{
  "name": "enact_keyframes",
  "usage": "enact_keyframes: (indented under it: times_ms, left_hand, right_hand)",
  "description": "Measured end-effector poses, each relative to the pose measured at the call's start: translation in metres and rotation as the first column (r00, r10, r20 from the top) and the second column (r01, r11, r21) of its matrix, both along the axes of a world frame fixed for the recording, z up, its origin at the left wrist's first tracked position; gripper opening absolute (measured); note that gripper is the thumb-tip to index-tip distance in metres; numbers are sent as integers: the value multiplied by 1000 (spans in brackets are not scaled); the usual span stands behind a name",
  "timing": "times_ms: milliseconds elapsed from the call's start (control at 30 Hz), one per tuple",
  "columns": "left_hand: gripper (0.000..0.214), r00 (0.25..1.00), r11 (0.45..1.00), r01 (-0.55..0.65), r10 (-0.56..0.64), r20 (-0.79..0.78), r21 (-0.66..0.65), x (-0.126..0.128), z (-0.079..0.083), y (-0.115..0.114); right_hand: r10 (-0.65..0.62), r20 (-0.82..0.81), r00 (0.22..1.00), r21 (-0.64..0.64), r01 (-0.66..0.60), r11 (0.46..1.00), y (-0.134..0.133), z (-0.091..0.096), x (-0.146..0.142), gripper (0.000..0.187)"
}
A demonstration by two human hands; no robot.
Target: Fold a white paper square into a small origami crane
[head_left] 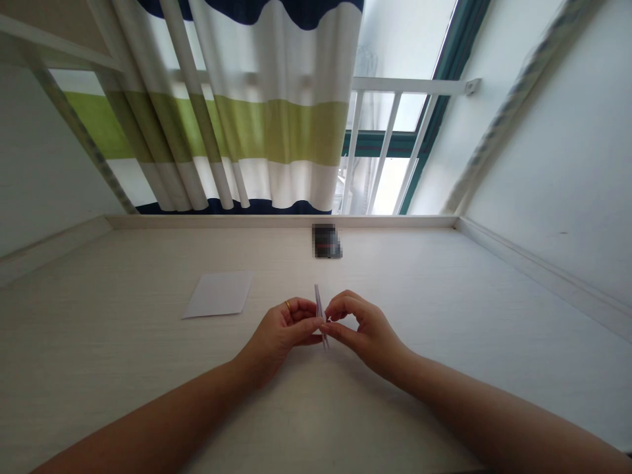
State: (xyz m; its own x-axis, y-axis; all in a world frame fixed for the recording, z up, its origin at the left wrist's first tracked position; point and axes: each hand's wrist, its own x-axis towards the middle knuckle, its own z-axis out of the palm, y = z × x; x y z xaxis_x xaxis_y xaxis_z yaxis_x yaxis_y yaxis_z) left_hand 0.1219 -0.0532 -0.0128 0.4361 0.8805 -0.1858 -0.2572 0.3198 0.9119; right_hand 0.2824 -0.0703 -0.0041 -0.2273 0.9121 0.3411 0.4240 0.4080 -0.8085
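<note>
A thin piece of folded paper stands nearly upright and edge-on to me, pale with a slight purple tint. My left hand, with a gold ring on one finger, grips it from the left, thumb on the near side. From the other side my right hand pinches at its right face, thumb and fingertips close together there. Its fingertips partly hide the spot they touch. To the left of my hands, a flat white sheet of paper lies on the pale table.
A dark, blurred-out object sits near the table's back edge. Behind it hang a striped curtain and a white railing before a window. White walls border the table on both sides.
</note>
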Motion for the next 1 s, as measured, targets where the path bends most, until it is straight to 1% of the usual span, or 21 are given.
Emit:
enact_keyframes:
  times_ms: [133,467,600,700,833,900,1000]
  left_hand:
    - [22,1000,1000,6,-6,0,25,0,2,-1]
    - [24,1000,991,-3,7,-30,137,0,-3,-1]
    - [23,1000,984,-2,8,-29,178,-1,-3,-2]
    - [23,999,977,-18,26,-35,211,0,-2,-3]
    - [24,998,970,-56,63,-23,237,0,-1,-5]
    - [27,996,967,-72,80,-24,243,-1,0,-5]
    - [30,995,963,-71,88,-54,261,-1,1,-6]
  right_hand:
    - [12,1,1000,-5,-12,1000,-1,1,-1,3]
    - [6,-45,999,-46,-8,999,0,0,-1,6]
    - [9,-67,998,-25,-10,1000,0,0,-1,6]
    - [18,-57,998,46,-15,999,0,-1,-1,9]
    - [3,-7,1000,220,-2,975,-3,-2,-3,11]
    - [-31,36,999,314,18,949,-5,-3,-3,13]
    - [-104,140,985,463,28,886,-6,-4,-1,16]
